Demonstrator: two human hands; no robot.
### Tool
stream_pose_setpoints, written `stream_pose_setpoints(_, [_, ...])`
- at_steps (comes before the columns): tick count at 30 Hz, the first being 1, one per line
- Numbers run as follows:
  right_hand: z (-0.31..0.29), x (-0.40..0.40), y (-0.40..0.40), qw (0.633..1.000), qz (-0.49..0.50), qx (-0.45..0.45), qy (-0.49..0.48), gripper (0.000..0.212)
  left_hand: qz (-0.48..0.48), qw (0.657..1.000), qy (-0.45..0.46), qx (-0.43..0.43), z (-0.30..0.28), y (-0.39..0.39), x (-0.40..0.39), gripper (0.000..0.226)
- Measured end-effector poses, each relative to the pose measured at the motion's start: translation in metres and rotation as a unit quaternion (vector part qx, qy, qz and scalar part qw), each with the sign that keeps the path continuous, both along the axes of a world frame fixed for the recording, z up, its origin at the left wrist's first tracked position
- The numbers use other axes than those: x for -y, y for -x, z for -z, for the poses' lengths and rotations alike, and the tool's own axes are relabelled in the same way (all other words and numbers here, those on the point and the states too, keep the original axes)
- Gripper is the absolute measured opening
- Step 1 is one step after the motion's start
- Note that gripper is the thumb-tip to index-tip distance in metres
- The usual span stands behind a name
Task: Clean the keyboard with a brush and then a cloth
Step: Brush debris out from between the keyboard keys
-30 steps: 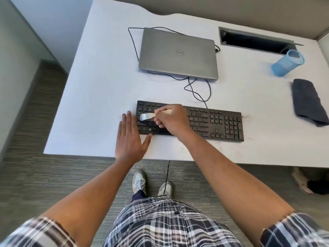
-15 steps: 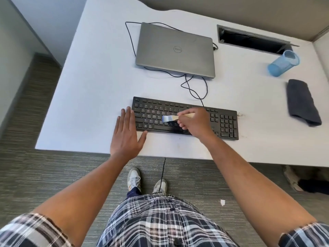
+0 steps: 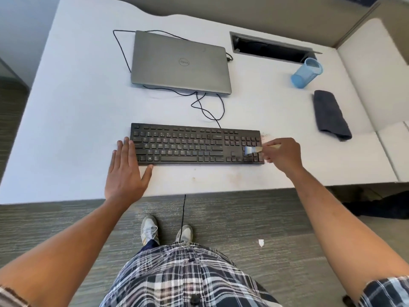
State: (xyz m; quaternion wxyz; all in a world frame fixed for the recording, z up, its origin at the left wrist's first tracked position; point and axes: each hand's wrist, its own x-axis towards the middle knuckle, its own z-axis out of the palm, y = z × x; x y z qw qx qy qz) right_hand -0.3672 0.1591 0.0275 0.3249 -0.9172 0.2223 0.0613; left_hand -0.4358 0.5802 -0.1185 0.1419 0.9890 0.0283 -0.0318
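- The brush (image 3: 252,150), pinched in the right hand (image 3: 284,154), has swept from the keyboard's (image 3: 188,145) left keys to its number pad; the brushing pass looks nearly finished.
- Left hand (image 3: 126,171) lies flat and open, steadying the keyboard's left end on the tabletop (image 3: 77,103).
- The dark cloth (image 3: 330,115) waits untouched, beyond the right hand.

We found the black keyboard (image 3: 194,144) lying flat near the front edge of the white surface (image 3: 73,111), its long side running left to right and its thin cord leading away from the back edge. We saw the small brush (image 3: 253,150), with pale bristles and a light wooden handle, lying nearly level over the number keys at the right end, bristles pointing left. The dark grey cloth (image 3: 330,115) lay folded well off to the right, apart from the keyboard.
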Motion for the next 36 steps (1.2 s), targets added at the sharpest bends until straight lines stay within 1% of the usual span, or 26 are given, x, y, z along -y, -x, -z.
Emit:
stream_pose_setpoints(3, [-0.014, 0.02, 0.0, 0.985, -0.047, 0.004, 0.165, 0.013, -0.002, 1.0, 0.005, 0.0, 0.0, 0.0, -0.001, 0.091])
stream_pose_setpoints(4, [-0.019, 0.021, 0.0, 0.98, -0.049, 0.019, 0.19, 0.014, -0.003, 1.0, 0.006, 0.0, 0.0, 0.0, -0.001, 0.091])
stream_pose_setpoints(5, [-0.022, 0.02, -0.001, 0.981, -0.044, 0.034, 0.184, 0.014, -0.003, 1.0, 0.006, 0.002, -0.001, 0.0, 0.0, 0.091])
stream_pose_setpoints(7, [-0.022, 0.011, -0.001, 0.994, -0.022, 0.045, 0.093, 0.009, -0.002, 1.0, 0.007, 0.004, -0.001, 0.0, 0.0, 0.091])
stream_pose_setpoints(8, [-0.019, 0.005, 0.0, 0.998, -0.015, 0.033, 0.05, 0.008, -0.002, 1.0, 0.009, 0.004, -0.002, 0.0, 0.0, 0.091])
stream_pose_setpoints(9, [-0.015, 0.002, 0.002, 0.999, -0.014, 0.015, 0.027, 0.009, -0.002, 1.0, 0.009, 0.004, -0.002, 0.0, 0.0, 0.091])
stream_pose_setpoints(10, [-0.011, 0.001, 0.003, 0.999, -0.019, -0.002, 0.042, 0.011, -0.002, 1.0, 0.008, 0.004, -0.002, 0.0, 0.0, 0.091])
stream_pose_setpoints(11, [-0.01, 0.002, 0.004, 0.996, -0.028, -0.006, 0.088, 0.012, -0.002, 1.0, 0.007, 0.003, -0.003, 0.0, -0.001, 0.091])
stream_pose_setpoints(13, [-0.012, 0.002, 0.004, 0.978, -0.05, 0.024, 0.2, 0.016, 0.0, 1.0, 0.004, 0.001, -0.002, 0.001, -0.001, 0.091])
stream_pose_setpoints(14, [-0.014, 0.001, 0.002, 0.974, -0.057, 0.048, 0.213, 0.017, -0.001, 1.0, 0.002, 0.0, -0.002, 0.001, -0.001, 0.091])
stream_pose_setpoints(16, [-0.017, -0.002, -0.004, 0.975, -0.075, 0.069, 0.198, 0.016, -0.002, 1.0, 0.002, 0.0, -0.002, 0.001, -0.001, 0.09])
stream_pose_setpoints(20, [-0.01, -0.005, -0.028, 0.982, -0.083, 0.073, 0.154, 0.017, -0.001, 1.0, 0.004, 0.002, -0.002, 0.001, -0.001, 0.091])
stream_pose_setpoints(23, [-0.008, -0.007, -0.038, 0.983, -0.087, 0.074, 0.147, 0.016, 0.001, 1.0, -0.001, 0.001, 0.0, 0.001, -0.002, 0.091])
stream_pose_setpoints(27, [-0.011, -0.006, -0.031, 0.982, -0.108, 0.035, 0.15, 0.012, 0.0, 1.0, 0.0, 0.002, -0.001, 0.001, -0.002, 0.09])
stream_pose_setpoints(30, [-0.016, 0.0, -0.014, 0.981, -0.117, -0.018, 0.156, 0.018, -0.001, 1.0, 0.003, 0.003, -0.001, 0.001, -0.002, 0.09])
stream_pose_setpoints(35, [-0.032, 0.01, 0.005, 0.976, -0.132, -0.134, 0.114, 0.014, -0.004, 1.0, 0.002, 0.003, -0.002, 0.001, -0.002, 0.089])
stream_pose_setpoints(36, [-0.037, 0.009, 0.004, 0.974, -0.14, -0.143, 0.105, 0.013, -0.004, 1.0, 0.001, 0.003, -0.002, 0.001, -0.001, 0.089])
